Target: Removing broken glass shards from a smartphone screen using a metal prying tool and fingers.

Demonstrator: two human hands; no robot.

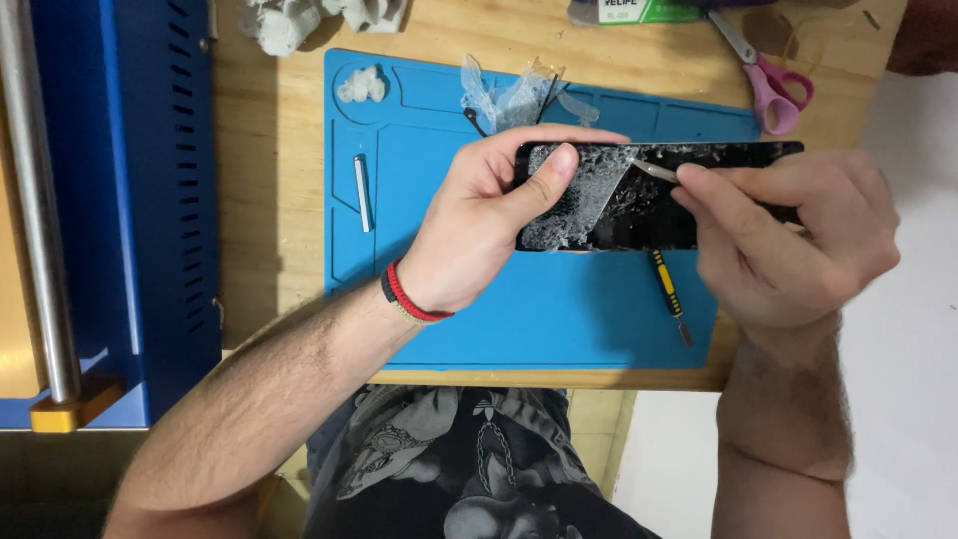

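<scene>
Mid-scrape: my left hand (479, 225) gripped the black phone panel (639, 200), right hand (788, 245) pinched a thin tool (656, 171), tip at 9 o'clock. Next probably needed gentle, shallow strokes.

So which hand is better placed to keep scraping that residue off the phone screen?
Probably the right hand: it pinches the thin scraper tool with its tip on the phone screen. The left hand grips the screen's end, steadying it.

Glossy black glass panel (639, 205) in my left hand (479, 235), surface crazed and rough with residue. Matt blue rubbery mat (539, 309) beneath. Bare wooden table (269, 200), upper left.
</scene>
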